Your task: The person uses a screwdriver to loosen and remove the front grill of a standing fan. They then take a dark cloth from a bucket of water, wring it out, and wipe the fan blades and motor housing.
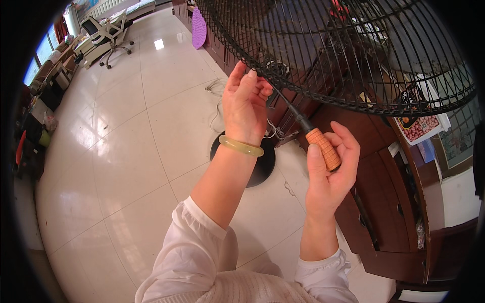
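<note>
A black wire fan guard (322, 68) fills the upper right, with dusty blades behind its bars. At its lower rim, my left hand (248, 98) has thumb and fingers on the edge; the exact grip is partly hidden. My right hand (333, 170) holds a screwdriver (322, 149) with an orange wrapped handle between thumb and fingers. Its dark shaft slants up and left to the rim, close to my left fingertips. The tip and whatever it touches cannot be made out. Below my left wrist, the fan's round black base (265, 170) rests on the tiled floor.
Brown wooden cabinets (379, 200) with drawers stand at right. A white container of reddish nuts or beans (420, 128) sits there behind the guard. A pale cable (216, 113) lies on the floor left of the guard. Farther back are an office chair (106, 38) and a purple mat-like item (199, 28).
</note>
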Available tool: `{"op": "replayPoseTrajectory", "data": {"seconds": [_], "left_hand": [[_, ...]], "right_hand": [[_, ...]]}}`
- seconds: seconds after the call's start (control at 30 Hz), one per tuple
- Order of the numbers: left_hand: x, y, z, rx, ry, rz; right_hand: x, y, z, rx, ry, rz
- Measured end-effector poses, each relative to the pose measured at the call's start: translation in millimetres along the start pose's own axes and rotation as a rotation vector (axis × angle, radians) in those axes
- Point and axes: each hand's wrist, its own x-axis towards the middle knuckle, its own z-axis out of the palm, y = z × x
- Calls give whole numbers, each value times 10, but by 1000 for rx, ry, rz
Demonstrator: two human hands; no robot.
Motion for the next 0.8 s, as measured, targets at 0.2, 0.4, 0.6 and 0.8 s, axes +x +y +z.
{"op": "replayPoseTrajectory", "data": {"seconds": [0.2, 0.4, 0.6, 0.8], "left_hand": [[4, 26, -8, 10, -14, -39], [-16, 13, -67, 47, -71, -182], [7, 30, -85, 24, -66, -178], [30, 38, -117, -32, -71, -181]], "right_hand": [[4, -115, -42, 144, -69, 226], [10, -83, -1, 32, -30, 72], [-5, -8, -11, -29, 2, 15], [0, -98, -5, 200, -40, 230]]}}
